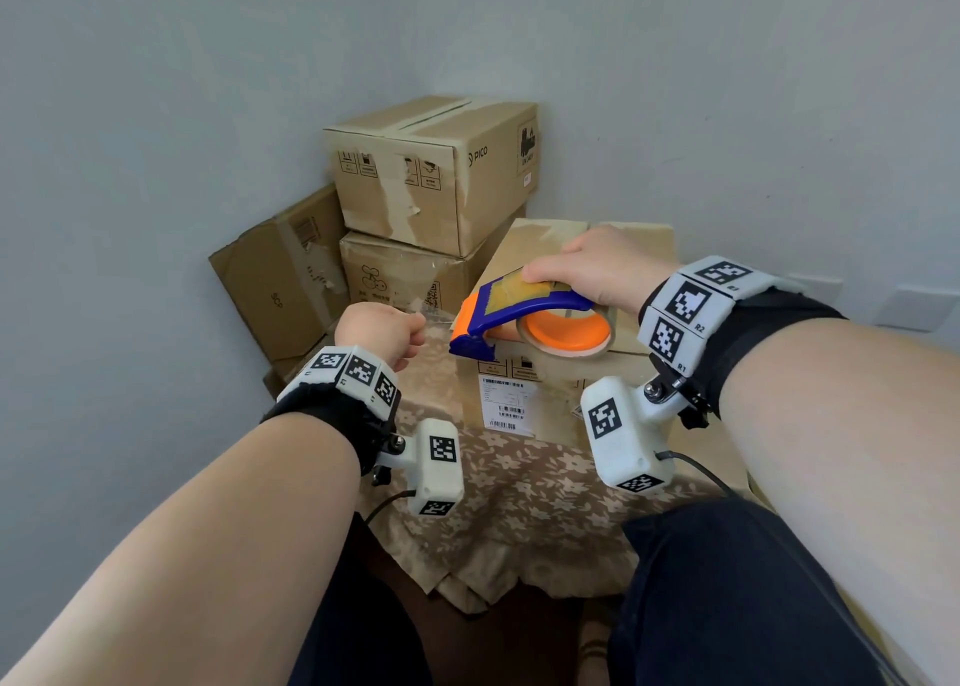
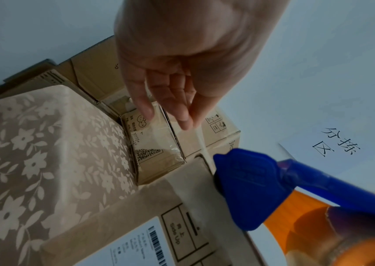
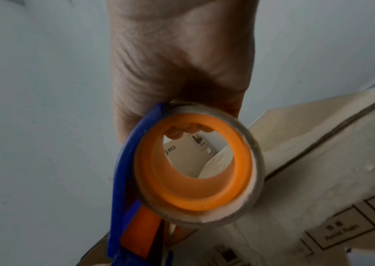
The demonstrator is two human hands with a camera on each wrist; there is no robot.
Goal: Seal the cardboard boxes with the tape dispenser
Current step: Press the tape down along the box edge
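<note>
My right hand (image 1: 592,270) grips a blue and orange tape dispenser (image 1: 524,311) from above, holding it over the near left corner of a cardboard box (image 1: 550,405) on the table. In the right wrist view the fingers wrap the tape roll (image 3: 258,162) and its orange hub. My left hand (image 1: 387,334) is just left of the dispenser's blue head (image 2: 250,189). Its thumb and fingertips (image 2: 182,120) pinch the end of a clear tape strip (image 2: 201,142) that runs taut back to the dispenser. The box has a white shipping label (image 1: 506,405) on its front.
Several cardboard boxes are stacked in the corner behind: a PICO box (image 1: 431,166) on top, another box (image 1: 405,275) under it, one leaning box (image 1: 275,280) at the left. A floral cloth (image 1: 519,477) covers the table. My dark-trousered legs are below its edge.
</note>
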